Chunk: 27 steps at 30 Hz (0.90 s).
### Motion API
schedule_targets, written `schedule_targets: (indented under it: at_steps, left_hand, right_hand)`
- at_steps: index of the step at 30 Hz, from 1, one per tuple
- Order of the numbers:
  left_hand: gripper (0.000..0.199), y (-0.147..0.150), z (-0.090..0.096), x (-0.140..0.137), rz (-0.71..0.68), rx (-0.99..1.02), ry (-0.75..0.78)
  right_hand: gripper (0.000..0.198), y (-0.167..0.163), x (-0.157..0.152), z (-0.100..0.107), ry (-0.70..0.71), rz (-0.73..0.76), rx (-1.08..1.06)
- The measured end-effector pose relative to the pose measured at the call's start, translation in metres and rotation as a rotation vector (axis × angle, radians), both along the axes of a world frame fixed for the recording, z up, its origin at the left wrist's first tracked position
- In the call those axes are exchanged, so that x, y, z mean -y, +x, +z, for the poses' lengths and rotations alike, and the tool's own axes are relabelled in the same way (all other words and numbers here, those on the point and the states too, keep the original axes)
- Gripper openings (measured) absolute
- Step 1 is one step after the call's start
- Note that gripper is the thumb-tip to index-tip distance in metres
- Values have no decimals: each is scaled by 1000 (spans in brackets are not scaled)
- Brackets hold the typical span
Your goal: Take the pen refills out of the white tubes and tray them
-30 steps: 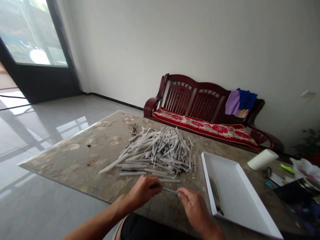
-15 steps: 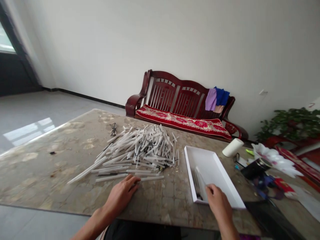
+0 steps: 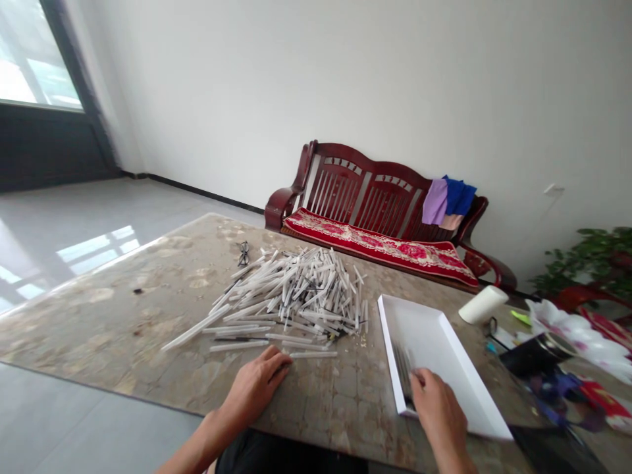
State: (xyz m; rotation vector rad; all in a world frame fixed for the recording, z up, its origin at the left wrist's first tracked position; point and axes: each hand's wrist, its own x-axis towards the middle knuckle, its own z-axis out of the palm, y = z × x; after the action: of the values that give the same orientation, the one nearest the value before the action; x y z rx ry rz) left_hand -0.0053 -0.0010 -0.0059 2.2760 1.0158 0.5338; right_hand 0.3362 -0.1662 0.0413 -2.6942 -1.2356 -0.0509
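My left hand (image 3: 259, 382) rests on the table in front of a large pile of thin whitish tubes (image 3: 301, 289). Its fingers lie loosely forward, close to the end of one loose tube (image 3: 313, 355); whether they touch it I cannot tell. Over the near left part of a shallow white box (image 3: 461, 368), my right hand (image 3: 437, 401) is closed in a pinch on a thin tube, which is blurred and mostly hidden by the fingers. Several thin greyish sticks (image 3: 402, 365) lie along the box's left wall, beside the right fingertips.
Right of the box are a white roll (image 3: 482, 304), a black cylinder (image 3: 536, 353), white petal-shaped pieces (image 3: 567, 329) and a dark flat sheet (image 3: 553, 447). Glasses (image 3: 243, 253) lie behind the pile. A red wooden bench (image 3: 370, 181) stands beyond the table (image 3: 162, 283).
The view has turned a little to the left. My right hand has lowered the translucent tube against the sticks along the box's left wall. My left hand has stayed near the pile.
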Motion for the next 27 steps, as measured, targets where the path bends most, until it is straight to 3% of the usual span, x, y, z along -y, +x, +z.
schedule_targets:
  at_steps: [3, 5, 8, 12, 18, 23, 27]
  left_hand:
    - [22, 1, 1, 2, -22, -6, 27]
    - [22, 1, 1, 4, -35, -4, 48]
    - [21, 0, -1, 4, -39, -4, 55]
    - [20, 1, -1, 7, -37, 7, 114]
    - [31, 16, 11, 16, -103, -11, 396]
    - [19, 20, 10, 14, -111, -135, 295]
    - [21, 13, 2, 11, -1, -152, 171]
  right_hand:
    - [26, -44, -30, -3, 154, 236, -56]
    - [23, -75, -53, -8, 182, 397, -145]
    - [18, -104, -78, -17, 205, 487, -152]
    - [7, -111, -87, -24, 186, 486, -98]
    - [12, -126, -77, -18, 203, 554, -195]
    - [16, -126, -87, -13, 300, 632, -311]
    - [23, -109, -103, -15, 293, 639, -122]
